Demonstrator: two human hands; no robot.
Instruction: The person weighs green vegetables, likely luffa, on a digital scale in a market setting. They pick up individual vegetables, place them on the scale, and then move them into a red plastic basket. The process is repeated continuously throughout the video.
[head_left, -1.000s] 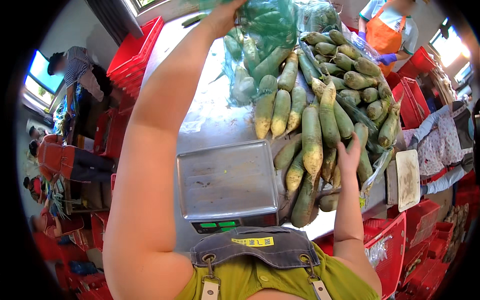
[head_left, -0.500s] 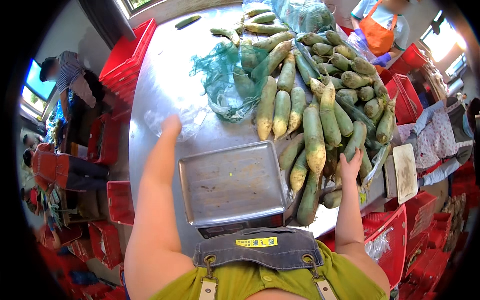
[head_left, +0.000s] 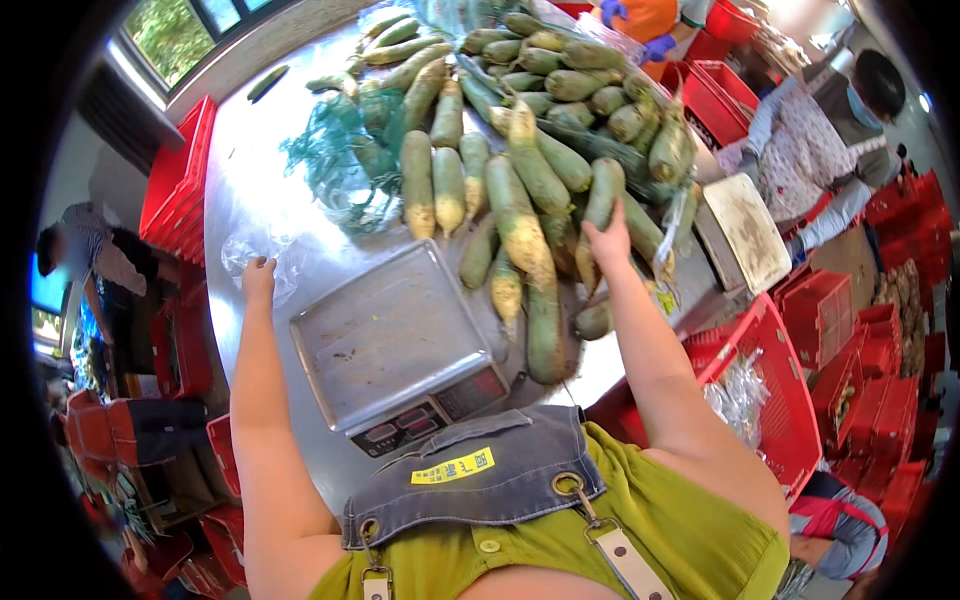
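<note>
My left hand (head_left: 258, 277) has its fingers closed on a crumpled clear plastic bag (head_left: 287, 258) on the steel table (head_left: 260, 170), left of the weighing scale (head_left: 385, 335). My right hand (head_left: 610, 240) grips a long green radish (head_left: 606, 185) at the front right of a large pile of green radishes (head_left: 520, 210), some pale at their tips. A green mesh bag (head_left: 330, 160) lies over radishes at the back left of the pile. The scale's metal pan holds only dirt specks.
Red crates stand left of the table (head_left: 178, 170) and at its right (head_left: 750, 400). A pale board (head_left: 745, 230) lies at the right edge. Several co-workers stand around, one in a floral apron (head_left: 800, 150), another in orange with purple gloves (head_left: 655, 45).
My left hand has come down from the raised green mesh bag, which now lies on the table, to the clear bag. My right hand stays among the radishes. The view has turned.
</note>
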